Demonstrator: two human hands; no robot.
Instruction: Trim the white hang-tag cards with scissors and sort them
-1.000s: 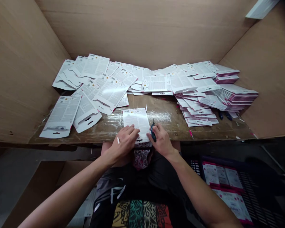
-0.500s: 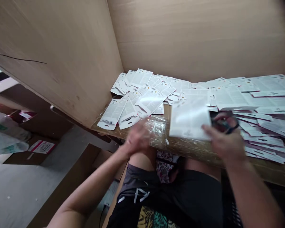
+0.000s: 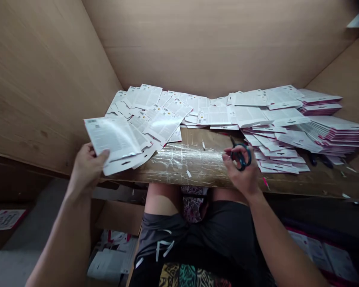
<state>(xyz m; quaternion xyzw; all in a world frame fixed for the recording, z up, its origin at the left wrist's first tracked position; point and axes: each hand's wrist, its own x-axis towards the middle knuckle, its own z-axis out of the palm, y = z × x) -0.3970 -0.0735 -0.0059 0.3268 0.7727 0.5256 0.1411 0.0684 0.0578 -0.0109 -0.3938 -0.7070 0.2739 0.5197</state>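
My left hand (image 3: 88, 169) is closed on the lower left edge of a flat white package (image 3: 112, 135), thumb on top. This package has printed text and a hang hole, and it overlaps the left-hand pile of similar packages (image 3: 164, 123). Scissors (image 3: 242, 157) with blue-green handle loops are in my right hand (image 3: 243, 173), their dark blades pointing away from me above the table. Fingers of this hand pass around the loops; no package is in it.
The brown table (image 3: 194, 159) has clear tape on its front edge and small white scraps. Stacked packages with pink edges (image 3: 341, 135) stand at the right. Wooden panels (image 3: 203, 44) enclose the back and sides. Below left, an open cardboard box (image 3: 119, 215) holds more white pieces.
Earlier my right hand held a white package along with the scissors; now it has only the scissors. My left hand has moved left and holds a package. The view has turned right.
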